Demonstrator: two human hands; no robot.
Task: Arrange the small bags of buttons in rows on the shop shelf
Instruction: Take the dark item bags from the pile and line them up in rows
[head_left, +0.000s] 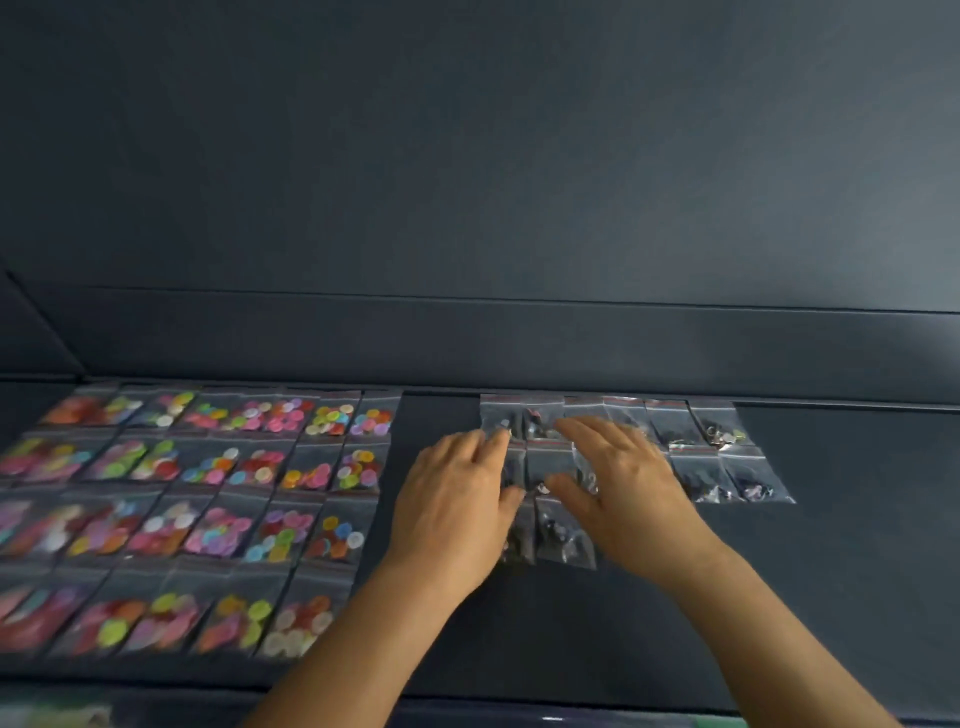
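Note:
Clear bags of coloured buttons (208, 509) lie in several rows across the left half of the dark shelf (857, 571). A second group, clear bags of dark buttons (727, 457), lies in rows at the middle right. My left hand (457, 509) rests flat with its fingers spread on the left edge of that group. My right hand (623, 488) lies palm down over the group's middle bags, fingers apart. Between my hands a dark-button bag (563, 535) shows in the third row. Neither hand grips a bag; the bags under my palms are hidden.
The shelf's dark back wall (467, 338) rises right behind the far row of bags. Bare shelf surface (436, 415) separates the coloured and dark groups. The shelf's front edge (571, 701) runs along the bottom of the view.

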